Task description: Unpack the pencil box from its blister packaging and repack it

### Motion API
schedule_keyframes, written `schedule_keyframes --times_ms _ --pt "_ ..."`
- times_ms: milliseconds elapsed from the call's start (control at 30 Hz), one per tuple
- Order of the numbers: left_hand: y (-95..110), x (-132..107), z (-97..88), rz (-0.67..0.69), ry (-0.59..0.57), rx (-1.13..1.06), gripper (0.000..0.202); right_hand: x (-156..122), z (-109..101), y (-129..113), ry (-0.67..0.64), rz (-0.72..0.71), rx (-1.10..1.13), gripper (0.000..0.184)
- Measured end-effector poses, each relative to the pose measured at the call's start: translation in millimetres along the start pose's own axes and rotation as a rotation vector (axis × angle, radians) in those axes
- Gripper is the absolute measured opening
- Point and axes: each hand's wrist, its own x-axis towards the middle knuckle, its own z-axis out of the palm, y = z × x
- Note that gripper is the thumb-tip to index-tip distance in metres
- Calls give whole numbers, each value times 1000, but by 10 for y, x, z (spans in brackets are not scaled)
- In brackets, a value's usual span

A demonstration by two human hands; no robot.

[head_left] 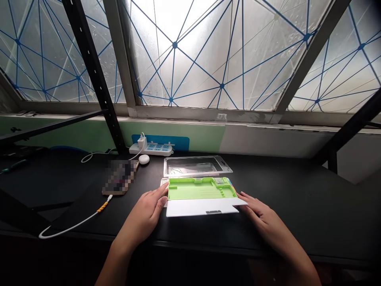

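Note:
A green plastic tray (193,190) sits on a white flat box (202,207) on the black table. My left hand (145,216) holds the left end of the box, thumb against the green tray's edge. The fingers of my right hand (262,216) touch the right end of the box, under its corner. Just behind them lies a clear plastic lid (196,165), flat on the table.
A phone (120,177) with a white cable (74,225) lies to the left. A white power strip (151,149) and a small white round object (144,159) sit near the wall. Black shelf posts (95,75) rise at left and right; a screwdriver (13,166) lies far left.

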Motion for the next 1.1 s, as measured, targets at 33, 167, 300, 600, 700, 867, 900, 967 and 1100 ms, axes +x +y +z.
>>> schedule_keyframes --times_ms 33,167,300,600,700,867,900,967,1100 --pt "4 1 -1 -14 11 -4 48 12 16 -43 19 16 34 47" --pt "22 12 -5 -126 52 -38 53 47 121 -248 127 37 111 48" --pt "28 17 4 -142 53 -29 57 41 190 -296 166 20 79 45" --pt "13 -65 4 -4 96 101 47 19 304 -62 155 -39 -54 53" --pt "-15 -61 30 90 140 147 46 25 336 -31 185 -48 -35 45" --pt "-46 -6 30 312 312 204 29 -7 249 -106 236 -88 9 31" --pt "-36 19 3 336 353 212 29 8 199 -136 252 -94 19 30" --pt "3 107 -86 354 400 229 31 110 69 -194 279 -108 31 29" --pt "78 505 -319 298 346 320 36 651 -178 -227 228 -217 4 29"
